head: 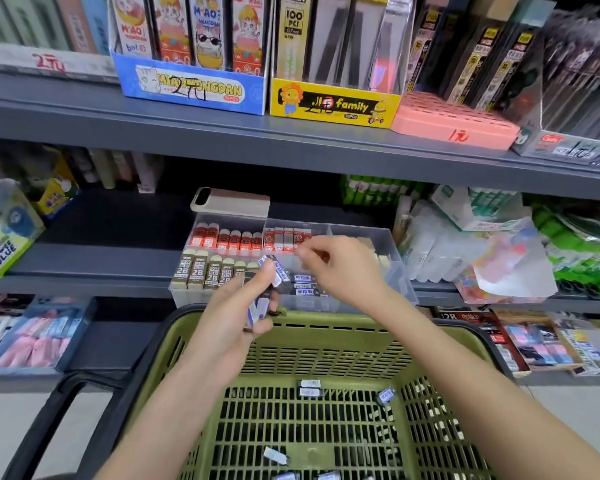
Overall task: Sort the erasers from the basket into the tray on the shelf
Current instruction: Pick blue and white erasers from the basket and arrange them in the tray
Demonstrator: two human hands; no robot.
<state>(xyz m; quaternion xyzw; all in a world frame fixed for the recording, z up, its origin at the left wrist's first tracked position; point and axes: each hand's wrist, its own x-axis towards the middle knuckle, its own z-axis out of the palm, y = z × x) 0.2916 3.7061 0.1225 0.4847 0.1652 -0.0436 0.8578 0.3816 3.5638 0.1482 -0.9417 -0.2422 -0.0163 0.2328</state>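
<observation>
Several erasers (258,308) clamped by left hand (229,330), frame centre; right hand (340,271) fingers blurred, state unclear. Risk: loose stack slips into basket (326,322).

A bunch of black erasers in blue-white sleeves (259,308) sits gripped in the left hand (236,317). Just beyond its fingertips is the clear compartmented tray (400,271), holding upright red erasers (222,239) and beige 2B erasers (201,271). Below the hand, loose erasers (309,388) lie flat in the green basket (326,327).
</observation>
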